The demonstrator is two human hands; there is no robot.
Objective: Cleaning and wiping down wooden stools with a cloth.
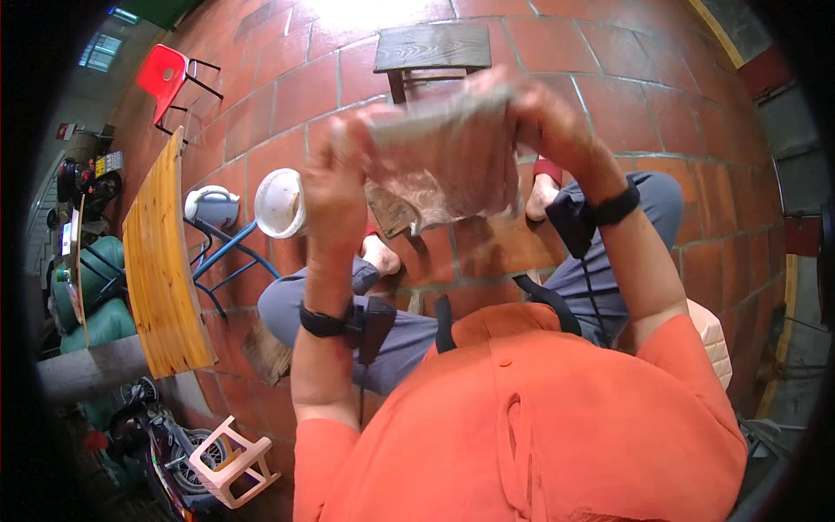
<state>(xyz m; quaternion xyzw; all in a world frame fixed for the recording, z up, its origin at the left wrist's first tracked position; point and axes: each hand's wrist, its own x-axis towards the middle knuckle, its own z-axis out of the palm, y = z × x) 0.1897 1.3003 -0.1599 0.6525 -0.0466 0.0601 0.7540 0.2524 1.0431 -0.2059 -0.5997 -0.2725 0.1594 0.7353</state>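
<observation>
Clamping its sides, left fingers (pixel 350 130) and right fingers (pixel 527 106) suspend greyish cloth (pixel 448 165) between them.

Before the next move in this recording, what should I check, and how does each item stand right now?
1. Left hand, grip on the greyish-brown cloth: ok, closed at its left side.
2. Right hand, grip on the cloth: ok, closed at its upper right.
3. Exact fingertip placement: cannot tell, motion blur.
4. Cloth smooth: not ok, it hangs in folds with an uneven lower edge.
5. Black cable at the right wrist, away from the cloth: ok, it runs down toward the lap.
6. Dark wooden stool upright: ok, its legs partly hidden.
</observation>
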